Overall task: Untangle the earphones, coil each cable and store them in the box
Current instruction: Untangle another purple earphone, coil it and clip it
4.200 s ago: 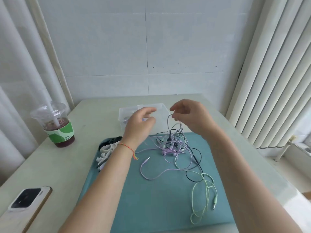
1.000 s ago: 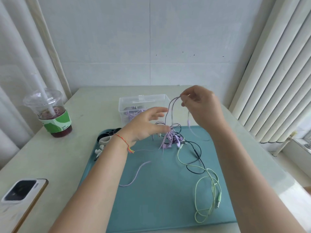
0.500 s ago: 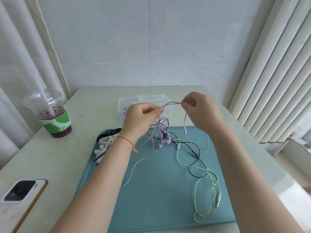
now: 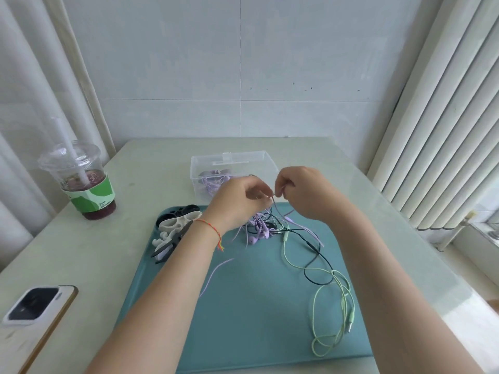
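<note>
Left hand (image 4: 240, 201) hides the knot under the grip; pinched cable (image 4: 275, 203) too thin to trace. Phone (image 4: 32, 306) cut by left edge.

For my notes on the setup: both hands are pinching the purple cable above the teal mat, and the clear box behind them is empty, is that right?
Not quite. The clear box is not empty: the head view shows a purple earphone cable lying inside it. The rest holds: the left hand and right hand pinch the purple cable above the teal mat.
</note>
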A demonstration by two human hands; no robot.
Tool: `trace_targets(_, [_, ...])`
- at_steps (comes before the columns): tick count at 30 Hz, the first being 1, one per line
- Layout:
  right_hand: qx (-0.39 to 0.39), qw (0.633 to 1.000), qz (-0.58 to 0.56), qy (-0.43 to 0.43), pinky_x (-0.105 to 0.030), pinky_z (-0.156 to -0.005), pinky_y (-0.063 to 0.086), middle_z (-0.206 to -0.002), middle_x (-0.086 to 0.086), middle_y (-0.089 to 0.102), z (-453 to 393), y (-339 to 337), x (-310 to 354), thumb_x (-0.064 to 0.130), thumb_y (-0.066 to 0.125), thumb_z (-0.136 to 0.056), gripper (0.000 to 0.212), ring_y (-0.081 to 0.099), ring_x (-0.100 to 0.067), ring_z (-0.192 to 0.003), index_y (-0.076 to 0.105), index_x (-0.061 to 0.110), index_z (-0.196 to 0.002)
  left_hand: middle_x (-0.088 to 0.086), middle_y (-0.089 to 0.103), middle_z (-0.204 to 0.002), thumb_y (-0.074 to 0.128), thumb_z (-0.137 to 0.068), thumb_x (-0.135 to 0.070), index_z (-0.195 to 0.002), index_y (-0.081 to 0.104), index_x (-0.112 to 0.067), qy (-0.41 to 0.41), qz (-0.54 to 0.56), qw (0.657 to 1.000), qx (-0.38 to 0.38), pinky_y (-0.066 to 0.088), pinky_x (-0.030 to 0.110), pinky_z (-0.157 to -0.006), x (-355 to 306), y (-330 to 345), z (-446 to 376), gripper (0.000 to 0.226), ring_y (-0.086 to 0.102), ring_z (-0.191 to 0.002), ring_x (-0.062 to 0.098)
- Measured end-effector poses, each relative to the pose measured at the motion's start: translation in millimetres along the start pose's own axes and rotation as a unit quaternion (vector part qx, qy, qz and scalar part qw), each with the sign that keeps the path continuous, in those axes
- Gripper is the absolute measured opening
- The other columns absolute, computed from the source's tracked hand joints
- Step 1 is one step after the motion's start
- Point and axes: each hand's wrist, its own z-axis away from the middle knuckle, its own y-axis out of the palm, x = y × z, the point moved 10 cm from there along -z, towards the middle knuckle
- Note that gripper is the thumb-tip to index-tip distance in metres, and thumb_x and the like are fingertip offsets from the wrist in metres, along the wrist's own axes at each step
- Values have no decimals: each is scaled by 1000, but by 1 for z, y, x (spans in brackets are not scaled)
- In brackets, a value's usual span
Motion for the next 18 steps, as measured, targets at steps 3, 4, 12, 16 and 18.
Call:
trace_targets(3, [-93,989,-110,40,-22,-49,33,-60,5,52,-1,-23,-6,-5,39,-77,32,43,-13,-56,55,18,-63,-8,69,-91,71,-80,-20,-93,67,-29,-25,-92,995,42,48,20,-78,11,10,1,16,65,-91,11])
trace_targets(4, [-147,970,-192,34,-23,-51,33,-58,4,51,2,-35,-6,-6,37,-75,34,43,-15,-55,54,19,-61,-8,68,-91,71,-79,-22,-96,66,-29,-29,-119,991,53,48,23,-76,15,12,1,19,64,-89,12])
trace_targets(12, [-136,948,-259,122,-21,-46,30,-55,2,53,8,-42,-30,1,40,-79,34,40,-12,-47,65,18,-63,-7,57,-115,77,-77,-21,-123,57,-33,-78,-92,987,103,46,28,-92,29,9,4,51,56,-109,11])
trace_targets(16, [-5,976,-174,128,-29,-57,31,-63,-3,44,8,-17,-30,24,57,-84,22,35,-20,-58,72,20,-68,-9,61,-117,81,-76,-37,-119,61,-36,-55,34,993,100,44,24,-95,7,5,8,47,56,-112,6])
trace_targets(18, [7,982,-166,94,-29,-56,30,-58,0,39,10,-15,-20,33,63,-86,22,33,-18,-57,73,18,-72,-7,68,-112,72,-86,-33,-110,69,-29,-25,52,997,56,47,21,-92,-1,-1,5,25,60,-106,6])
